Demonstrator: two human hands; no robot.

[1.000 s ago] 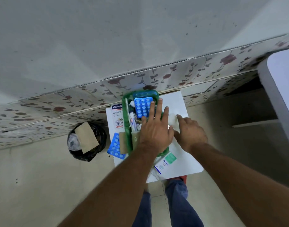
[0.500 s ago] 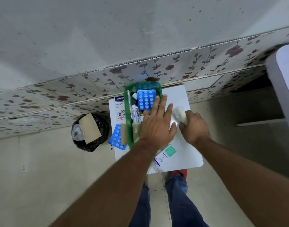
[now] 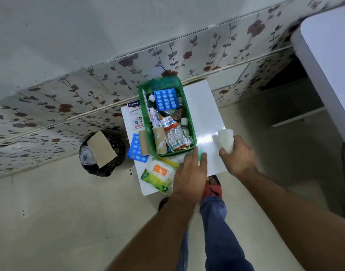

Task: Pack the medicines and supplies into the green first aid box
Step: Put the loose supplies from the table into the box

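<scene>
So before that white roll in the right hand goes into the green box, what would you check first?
1. Right hand grips the white roll: ok.
2. Roll is over the green box: not ok, it is to the box's right, above the white table.
3. Free space inside the box: not ok, items already pile up to the rim.
4. Left hand clear of the box opening: ok, it rests just below the near edge.
5. Items outside the box, such as the cotton swab pack: not ok, unpacked.
</scene>
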